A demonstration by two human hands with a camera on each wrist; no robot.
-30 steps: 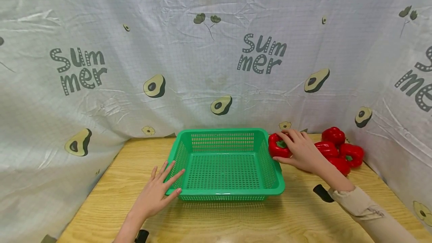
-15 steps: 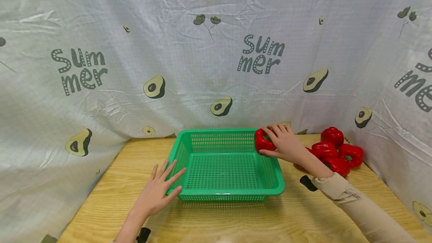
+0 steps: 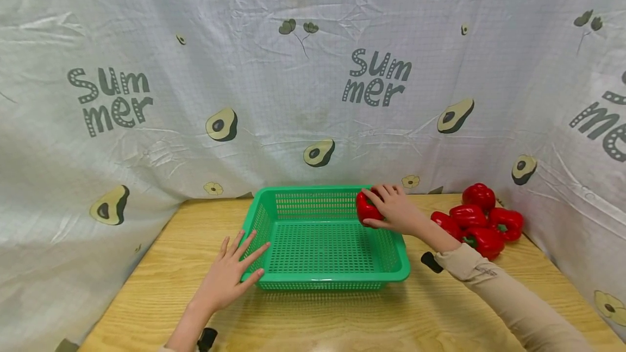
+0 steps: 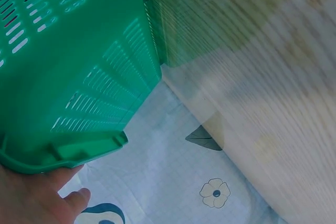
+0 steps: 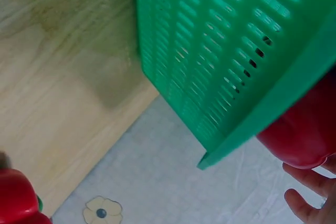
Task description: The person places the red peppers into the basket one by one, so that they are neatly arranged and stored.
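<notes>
A red bell pepper (image 3: 367, 211) is gripped by my right hand (image 3: 397, 213) over the right back part of a green slotted basket (image 3: 332, 277). In the right wrist view, this pepper (image 5: 302, 132) shows past the rim, with fingertips at its underside. On the basket's left side, my left hand (image 3: 222, 276) rests at the rim with fingers spread and straight. The left wrist view has part of that hand (image 4: 37, 198) against the outer rim of the basket (image 4: 79, 98). No other pepper shows on the basket's floor.
Several more red bell peppers (image 3: 484, 242) lie heaped on the wooden table (image 3: 313, 322) to the right of the basket. A white curtain (image 3: 274, 96) printed with avocados hangs behind the table and along both sides.
My right hand has carried the bell pepper leftward from the basket's right rim to above its inside. The left hand has stayed on the left rim.
</notes>
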